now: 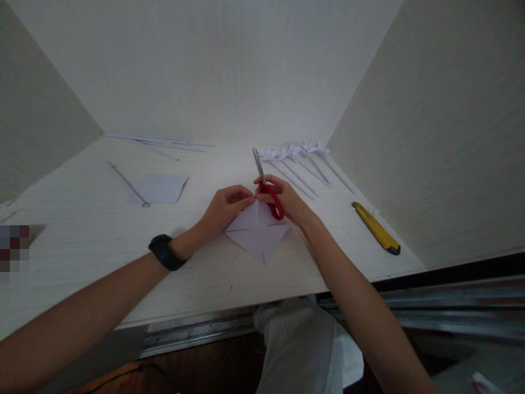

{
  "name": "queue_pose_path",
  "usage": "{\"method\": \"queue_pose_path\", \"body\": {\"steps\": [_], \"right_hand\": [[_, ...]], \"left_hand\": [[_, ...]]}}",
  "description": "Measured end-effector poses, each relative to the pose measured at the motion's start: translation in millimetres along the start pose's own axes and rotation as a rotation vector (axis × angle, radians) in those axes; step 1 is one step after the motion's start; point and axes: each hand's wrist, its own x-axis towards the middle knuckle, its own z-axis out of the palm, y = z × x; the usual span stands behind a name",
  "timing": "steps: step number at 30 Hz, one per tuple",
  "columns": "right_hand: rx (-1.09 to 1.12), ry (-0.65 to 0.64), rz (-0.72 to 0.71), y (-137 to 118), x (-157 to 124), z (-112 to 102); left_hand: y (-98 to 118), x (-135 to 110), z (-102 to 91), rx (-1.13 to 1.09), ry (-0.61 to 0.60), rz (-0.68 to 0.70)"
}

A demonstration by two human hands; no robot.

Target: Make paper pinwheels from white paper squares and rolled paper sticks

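The paper (258, 241) lies on the table (197, 284) right in front of the person, corner-on, w/ slits running in from its corners. L hand (233, 205) has its far corner pinched btw. thumb & fingers, as far as I can see; R hand (287, 200) grips the scissors (267, 189), blades pointing away, fingers at that same corner. Paper's prob. v. light, thin & bendy, easy to crease or tear at the slits; best held by a flap tip, soft pinch, not across a cut. Knife (375, 227) off to the R.
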Motion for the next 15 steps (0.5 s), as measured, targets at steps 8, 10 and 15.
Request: {"method": "queue_pose_path", "body": {"steps": [8,10,15], "right_hand": [[0.030,-0.067,0.035,-3.2,-3.2,-1.0],[0.025,-0.087,0.036,-3.0,-3.8,-1.8],[0.014,-0.114,0.030,-1.5,-4.1,-4.3]], "left_hand": [[-1.6,-2.1,0.5,-0.157,-0.045,-0.066],[-1.7,-2.8,0.9,-0.184,-0.060,-0.079],[-1.4,-3.8,1.3,-0.220,-0.093,-0.110]]}}
